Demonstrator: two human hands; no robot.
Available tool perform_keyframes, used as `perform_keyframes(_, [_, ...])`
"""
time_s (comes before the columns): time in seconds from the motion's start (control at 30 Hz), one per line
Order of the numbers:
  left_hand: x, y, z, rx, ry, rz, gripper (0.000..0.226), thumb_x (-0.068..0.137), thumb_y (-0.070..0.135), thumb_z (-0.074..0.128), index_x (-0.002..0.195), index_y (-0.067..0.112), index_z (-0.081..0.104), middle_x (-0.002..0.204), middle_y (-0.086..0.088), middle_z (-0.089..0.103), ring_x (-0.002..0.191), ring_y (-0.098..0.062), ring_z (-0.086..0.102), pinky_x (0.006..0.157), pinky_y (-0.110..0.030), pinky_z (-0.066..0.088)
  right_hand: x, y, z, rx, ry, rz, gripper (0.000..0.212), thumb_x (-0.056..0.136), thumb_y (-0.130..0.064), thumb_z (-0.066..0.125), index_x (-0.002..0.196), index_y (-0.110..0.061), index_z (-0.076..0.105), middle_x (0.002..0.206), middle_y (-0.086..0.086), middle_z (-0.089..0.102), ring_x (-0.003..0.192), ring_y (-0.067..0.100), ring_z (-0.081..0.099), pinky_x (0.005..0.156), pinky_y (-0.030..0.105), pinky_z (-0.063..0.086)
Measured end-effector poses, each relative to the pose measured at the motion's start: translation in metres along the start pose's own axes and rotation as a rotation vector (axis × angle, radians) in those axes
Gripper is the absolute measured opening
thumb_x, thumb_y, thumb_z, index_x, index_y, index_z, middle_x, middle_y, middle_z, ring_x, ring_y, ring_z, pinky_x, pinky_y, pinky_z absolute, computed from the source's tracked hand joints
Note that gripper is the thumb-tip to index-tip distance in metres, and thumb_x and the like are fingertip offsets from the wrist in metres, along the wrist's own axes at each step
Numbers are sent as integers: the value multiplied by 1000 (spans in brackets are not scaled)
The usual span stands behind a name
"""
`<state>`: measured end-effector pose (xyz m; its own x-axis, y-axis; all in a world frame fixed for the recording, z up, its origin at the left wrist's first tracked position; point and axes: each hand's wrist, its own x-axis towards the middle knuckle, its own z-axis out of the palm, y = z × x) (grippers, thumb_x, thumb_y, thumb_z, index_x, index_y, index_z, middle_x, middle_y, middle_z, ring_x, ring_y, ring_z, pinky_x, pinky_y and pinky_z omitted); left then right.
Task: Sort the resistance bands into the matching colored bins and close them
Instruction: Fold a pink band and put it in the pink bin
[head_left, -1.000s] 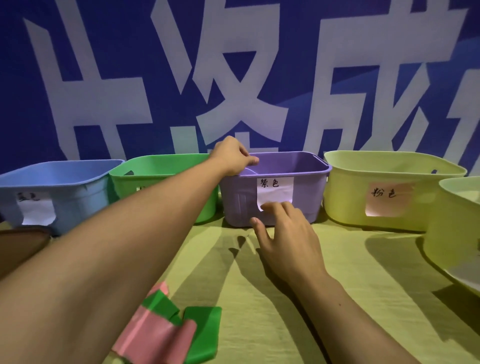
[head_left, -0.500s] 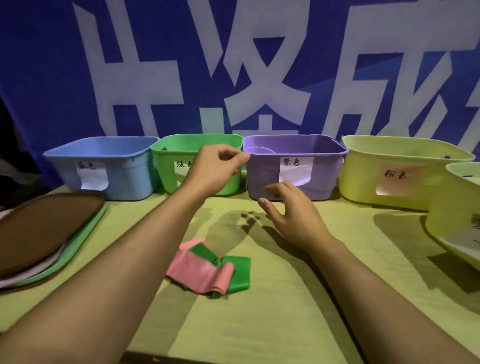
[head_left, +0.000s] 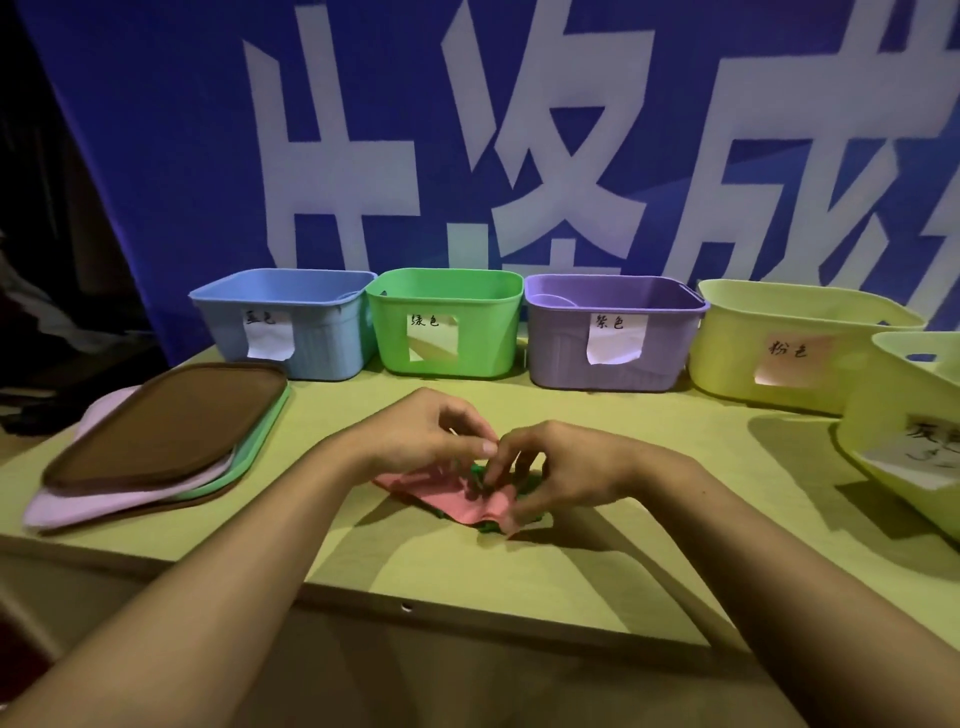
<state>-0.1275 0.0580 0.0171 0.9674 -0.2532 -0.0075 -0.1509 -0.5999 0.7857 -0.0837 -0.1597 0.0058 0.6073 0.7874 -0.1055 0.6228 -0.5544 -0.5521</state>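
Fingers of my left hand and right hand pinch the pink band and green band, bunched together mid-table toward its near edge, the bins lined along the far edge.

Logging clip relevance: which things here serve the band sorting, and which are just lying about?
Job:
pink band
green band
left hand and right hand, both at the bands
green bin
pink-labelled bin
stacked lids

Lying about:
blue bin
purple bin
banner
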Motion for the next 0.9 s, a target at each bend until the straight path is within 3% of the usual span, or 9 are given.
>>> perform_keyframes(0.1, [-8, -1, 4, -30, -58, -23, 20, 89, 24, 79, 108, 21, 75, 97, 3, 77, 89, -16, 75, 88, -36, 61, -3, -5, 9, -81, -28, 29, 40, 76, -38, 89, 110, -30, 70, 111, -12, 67, 101, 8, 63, 88, 26, 54])
perform_keyframes(0.17, [-12, -1, 6, -57, -69, -41, 26, 89, 25, 79, 113, 22, 72, 103, -1, 75, 90, -18, 76, 84, -33, 61, -3, -6, 12, -95, 19, 15, 29, 80, -35, 85, 105, -28, 72, 110, -9, 67, 100, 10, 61, 88, 31, 54])
perform_keyframes(0.33, [-20, 0, 8, -116, -19, -35, 28, 92, 34, 74, 118, 23, 70, 112, 4, 71, 99, -11, 72, 87, -29, 59, -3, -6, 7, -85, 172, -19, 18, 93, -37, 72, 104, -23, 74, 101, -7, 70, 91, 8, 62, 72, 17, 47])
perform_keyframes(0.43, [-24, 5, 9, -122, 42, -4, 34, 90, 40, 74, 120, 24, 70, 113, 5, 72, 105, -11, 69, 87, -26, 56, -1, -13, -5, -62, 319, -37, 16, 99, -35, 64, 106, -23, 73, 98, -8, 72, 89, 8, 64, 77, 24, 52])
perform_keyframes(0.53, [-20, 14, 8, -88, 192, 72, 25, 90, 33, 77, 112, 23, 72, 103, 6, 75, 97, -13, 72, 89, -38, 59, 2, -27, -25, -89, 455, -50, 20, 103, -34, 57, 114, -23, 70, 104, -6, 71, 94, 11, 63, 82, 32, 52])
perform_keyframes(0.63, [-10, 30, 4, -233, 297, 44, 13, 93, 17, 74, 105, 15, 71, 100, -5, 73, 93, -32, 73, 77, -50, 63, 2, -48, -48, -107, 590, -80, 24, 107, -31, 51, 118, -19, 68, 106, -4, 67, 95, 13, 60, 80, 31, 49])
perform_keyframes(0.77, [1, 55, -2, -168, 378, 168, 22, 93, 13, 74, 114, 16, 71, 100, 2, 77, 88, -11, 72, 82, -34, 60, -4, -73, -79, -114, 743, -115, 28, 108, -28, 46, 124, -16, 65, 122, 2, 64, 108, 14, 57, 90, 28, 51])
perform_keyframes(0.83, [4, 68, -1, -253, 368, 198, 24, 92, 10, 75, 114, 15, 70, 101, 2, 78, 81, -2, 71, 76, -25, 60, -7, -78, -93, -65, 802, -133, 29, 107, -28, 49, 127, -16, 65, 122, -1, 64, 105, 9, 56, 84, 15, 48])
perform_keyframes(0.9, [8, 74, 2, -326, 352, 214, 25, 90, 9, 77, 112, 17, 70, 101, 0, 79, 85, -5, 73, 76, -26, 59, -12, -81, -103, -2, 860, -134, 30, 104, -30, 56, 128, -17, 66, 120, -2, 67, 103, 9, 60, 80, 11, 49])
